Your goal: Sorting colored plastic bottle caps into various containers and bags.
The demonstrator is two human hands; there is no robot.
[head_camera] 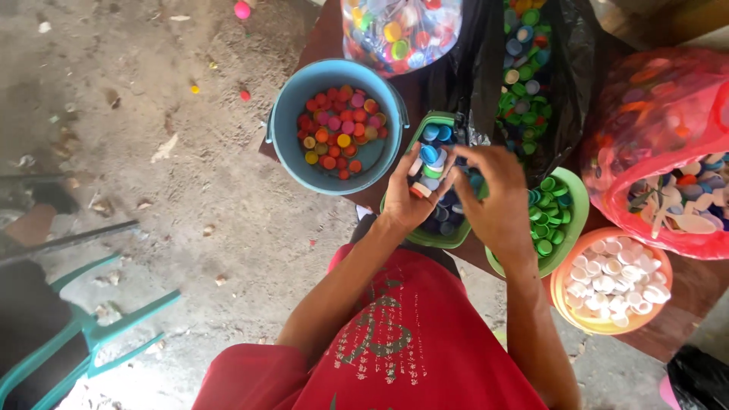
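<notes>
My left hand (pixel 410 193) is cupped palm up and holds a small pile of bottle caps (pixel 427 168), mostly blue and white with one orange. My right hand (pixel 493 197) reaches in from the right, its fingertips touching the caps in the left palm. Both hands hover over a green rectangular tub (pixel 425 129) that holds blue caps. Whether the right fingers pinch a cap is hidden.
A blue bucket (pixel 288 114) of red, pink and orange caps stands to the left. A green bowl (pixel 575 209) holds green caps, an orange bowl (pixel 566 304) white caps. Bags of mixed caps (pixel 399 30) and a red net sack (pixel 653 106) crowd the table. A teal chair (pixel 83 334) stands on the dirt floor.
</notes>
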